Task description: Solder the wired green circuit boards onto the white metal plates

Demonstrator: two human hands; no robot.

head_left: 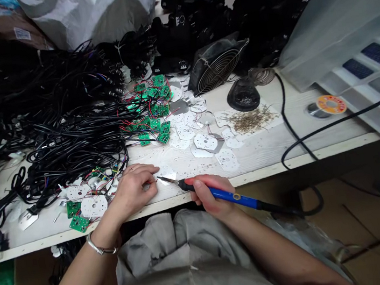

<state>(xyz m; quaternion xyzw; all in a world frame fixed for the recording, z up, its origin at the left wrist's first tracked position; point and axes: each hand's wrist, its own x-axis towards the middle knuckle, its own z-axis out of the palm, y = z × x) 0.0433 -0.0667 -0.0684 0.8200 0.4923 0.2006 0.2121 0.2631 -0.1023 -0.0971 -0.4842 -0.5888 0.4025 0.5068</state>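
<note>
My right hand (213,195) grips a blue-handled soldering iron (234,195), its tip pointing left over a small white circuit board (167,175) near the table's front edge. Just left of that board is my left hand (136,186), fingers curled and pressed together, fingertips at the board's edge. Whatever they pinch is hidden. Beside my left wrist lie a round white board (94,206) and a green circuit board (79,223). More white boards (206,141) are spread beyond the soldering iron.
Bundled black cables (70,145) with green boards (155,124) fill the left side. At the back stands a fan (217,68). A black soldering iron stand (242,95), wire clippings (252,119) and a solder spool (331,105) sit rightward. The iron's black cord (289,123) loops over the table edge.
</note>
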